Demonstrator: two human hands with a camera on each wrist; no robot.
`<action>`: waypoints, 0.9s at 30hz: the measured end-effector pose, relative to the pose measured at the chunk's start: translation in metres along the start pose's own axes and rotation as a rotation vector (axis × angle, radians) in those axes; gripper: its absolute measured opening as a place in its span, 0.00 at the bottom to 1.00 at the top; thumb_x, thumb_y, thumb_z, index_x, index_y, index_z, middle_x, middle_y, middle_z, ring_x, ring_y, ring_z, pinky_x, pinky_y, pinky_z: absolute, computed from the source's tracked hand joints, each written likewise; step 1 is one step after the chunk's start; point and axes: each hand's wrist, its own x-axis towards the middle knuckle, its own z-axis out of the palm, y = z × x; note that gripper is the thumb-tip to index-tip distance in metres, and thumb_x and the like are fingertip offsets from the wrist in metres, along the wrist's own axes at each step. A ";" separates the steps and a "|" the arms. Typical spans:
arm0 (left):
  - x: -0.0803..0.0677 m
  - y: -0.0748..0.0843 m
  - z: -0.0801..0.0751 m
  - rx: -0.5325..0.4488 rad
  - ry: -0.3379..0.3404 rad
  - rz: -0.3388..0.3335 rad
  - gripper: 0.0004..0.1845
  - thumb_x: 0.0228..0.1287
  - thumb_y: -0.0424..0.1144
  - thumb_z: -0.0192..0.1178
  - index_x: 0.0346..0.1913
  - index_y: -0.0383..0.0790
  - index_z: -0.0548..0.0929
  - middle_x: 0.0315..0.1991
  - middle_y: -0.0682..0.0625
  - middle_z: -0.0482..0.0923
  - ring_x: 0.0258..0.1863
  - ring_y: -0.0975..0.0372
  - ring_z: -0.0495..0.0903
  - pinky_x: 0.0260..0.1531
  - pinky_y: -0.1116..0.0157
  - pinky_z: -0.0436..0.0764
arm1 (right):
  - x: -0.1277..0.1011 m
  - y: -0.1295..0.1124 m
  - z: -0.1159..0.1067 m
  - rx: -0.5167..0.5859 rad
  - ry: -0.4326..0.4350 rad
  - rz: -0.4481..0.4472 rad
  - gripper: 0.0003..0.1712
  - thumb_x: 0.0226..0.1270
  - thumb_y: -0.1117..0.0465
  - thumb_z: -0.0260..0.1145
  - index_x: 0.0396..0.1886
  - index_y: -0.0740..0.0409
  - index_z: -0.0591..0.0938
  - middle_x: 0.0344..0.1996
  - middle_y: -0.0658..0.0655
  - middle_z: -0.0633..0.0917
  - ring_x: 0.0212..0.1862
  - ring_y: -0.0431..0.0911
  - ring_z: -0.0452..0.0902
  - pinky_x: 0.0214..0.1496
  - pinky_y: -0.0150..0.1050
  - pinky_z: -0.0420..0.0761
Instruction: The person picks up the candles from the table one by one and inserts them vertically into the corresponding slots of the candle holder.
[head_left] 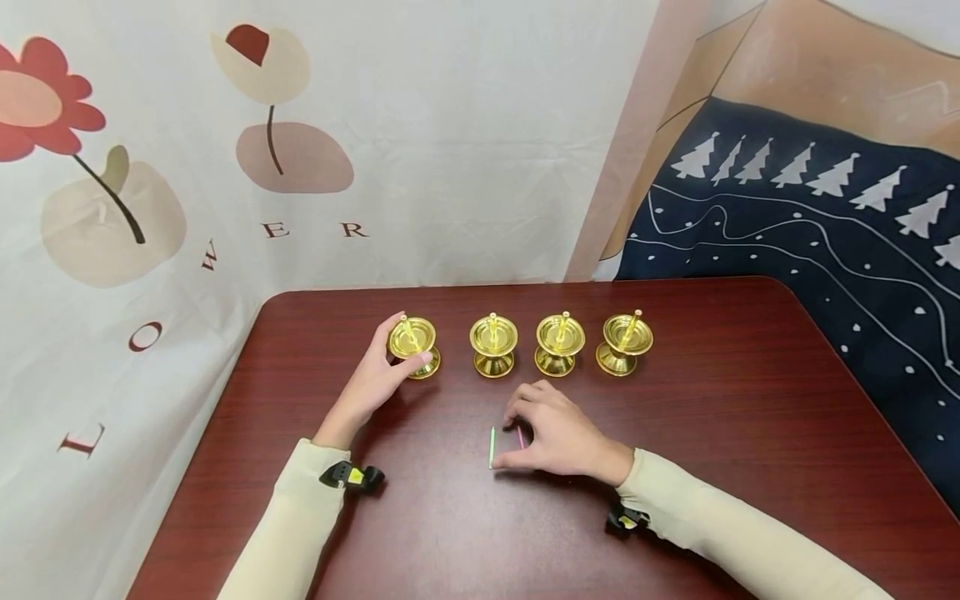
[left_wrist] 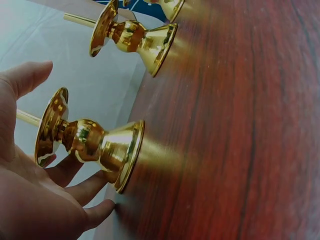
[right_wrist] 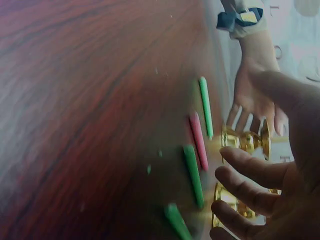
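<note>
Work looked to be at an early stage: the leftmost holder (head_left: 414,338), second holder (head_left: 493,350), third holder (head_left: 557,343) and fourth holder (head_left: 627,340), all gold, stood upright in a row along the bench (head_left: 420,525). Lining up looked done; at least four slim sticks (right_wrist: 199,142) seemed left to deal with, lying loose nearer the person.

The left hand (head_left: 377,371) reached in from the lower left, curved loosely about the leftmost holder, thumb on its near side and fingers spread behind. Its own wrist view showed the thumb standing off the metal, so nothing was gripped; whether a fingertip touched could not be told.

Near the middle lay a green stick (head_left: 492,447), with a pink stick (head_left: 521,437) just right of it. The right hand (head_left: 558,429), its forearm slanting in from the lower right, arched over them, thumb and fingers parted, apparently grasping nothing. Two further green sticks (right_wrist: 194,176) showed only in the right wrist view, one cut off by the frame edge.
</note>
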 end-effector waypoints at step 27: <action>-0.002 0.004 0.007 0.032 0.006 -0.016 0.52 0.77 0.39 0.69 0.90 0.41 0.46 0.82 0.33 0.60 0.82 0.45 0.60 0.81 0.43 0.56 | 0.014 -0.007 0.015 -0.059 -0.075 0.009 0.16 0.50 0.52 0.90 0.37 0.46 0.93 0.39 0.42 0.82 0.44 0.44 0.72 0.49 0.43 0.70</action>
